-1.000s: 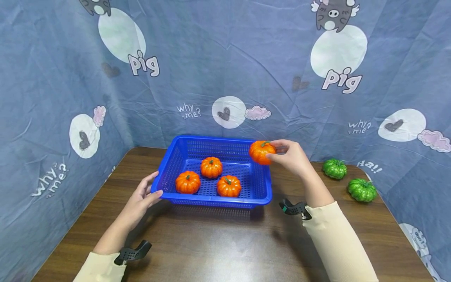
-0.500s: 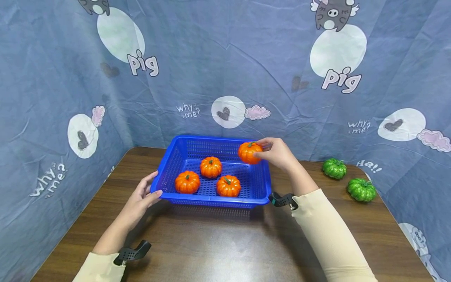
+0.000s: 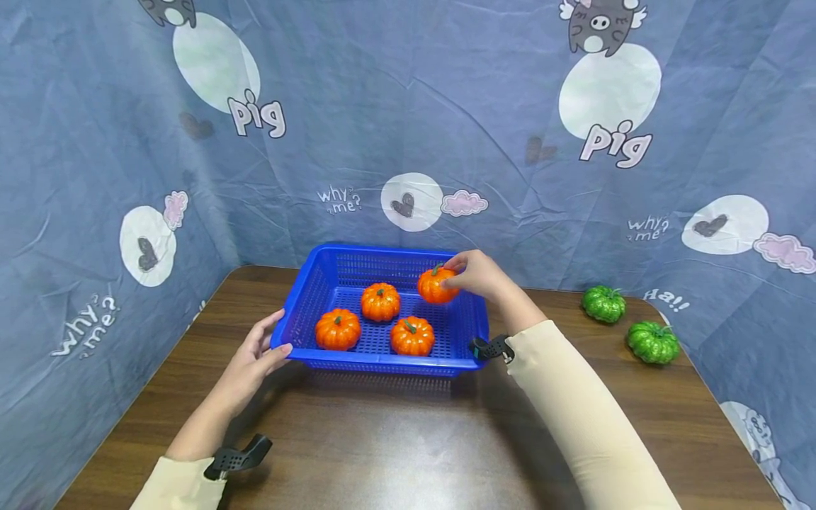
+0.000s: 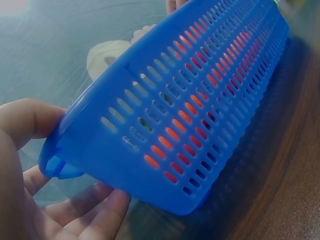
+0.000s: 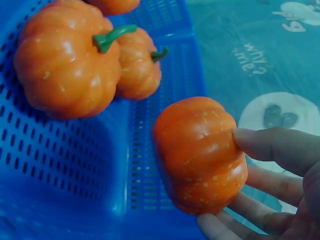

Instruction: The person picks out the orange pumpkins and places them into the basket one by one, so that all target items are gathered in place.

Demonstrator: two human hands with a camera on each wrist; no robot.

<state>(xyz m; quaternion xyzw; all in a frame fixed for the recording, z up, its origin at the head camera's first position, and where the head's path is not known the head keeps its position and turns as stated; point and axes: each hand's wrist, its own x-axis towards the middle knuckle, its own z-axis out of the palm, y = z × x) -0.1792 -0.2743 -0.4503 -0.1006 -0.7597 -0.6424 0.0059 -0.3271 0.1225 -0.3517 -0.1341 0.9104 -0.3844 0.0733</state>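
In my right hand (image 3: 477,273) I hold a small orange pumpkin (image 3: 436,285) by its side, over the right part of a blue plastic basket (image 3: 382,363). The right wrist view shows thumb and fingers around this pumpkin (image 5: 200,152), which has pale flecks. Inside the basket sit three more orange pumpkins, one at the left (image 3: 338,330), one in the middle (image 3: 380,302) and one near the front (image 3: 412,336). My left hand (image 3: 253,356) grips the basket's left front corner; in the left wrist view its thumb lies on the rim (image 4: 95,100) and fingers reach underneath.
Two green pumpkins, one farther back (image 3: 603,304) and one nearer (image 3: 653,343), lie on the right side of the brown wooden table (image 3: 395,439). A blue printed cloth (image 3: 357,106) hangs behind and beside the table.
My right hand has carried its pumpkin leftward from the basket's right edge and slightly lower into the basket. The left hand stays at the corner.
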